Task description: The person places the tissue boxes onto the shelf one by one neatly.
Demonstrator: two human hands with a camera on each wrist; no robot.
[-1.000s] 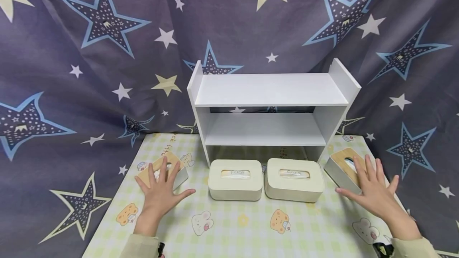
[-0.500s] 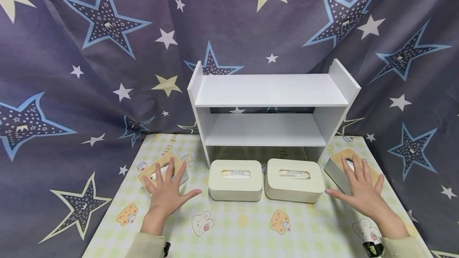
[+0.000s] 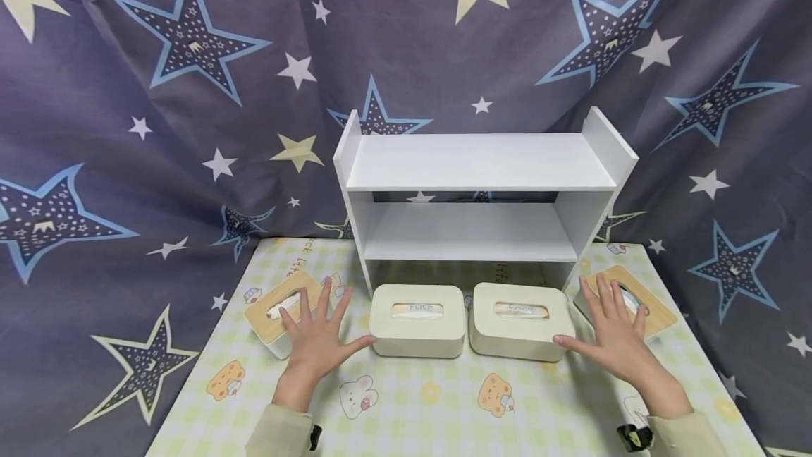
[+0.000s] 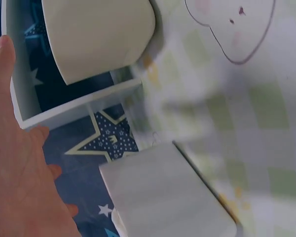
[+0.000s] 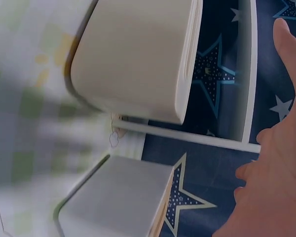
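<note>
A white shelf with two boards stands on a tabletop covered in pale green check with cartoon animals; a dark cloth printed with stars hangs behind the shelf. Two cream boxes stand side by side in front of the shelf: the left cream box by its left half, the right cream box by its right half, each with "Face" lettering showing in its lid slot. A left wood-topped box sits beyond the shelf's left side, turned at an angle, and a right wood-topped box sits just beyond its right side, also angled.

The left hand, in front and left of the shelf, has its fingers spread wide, between the left wood-topped box and the left cream box. The right hand, in front and right of the shelf, is likewise spread wide, its fingers over the right wood-topped box and its thumb by the right cream box. Whether either hand touches a box cannot be told.
</note>
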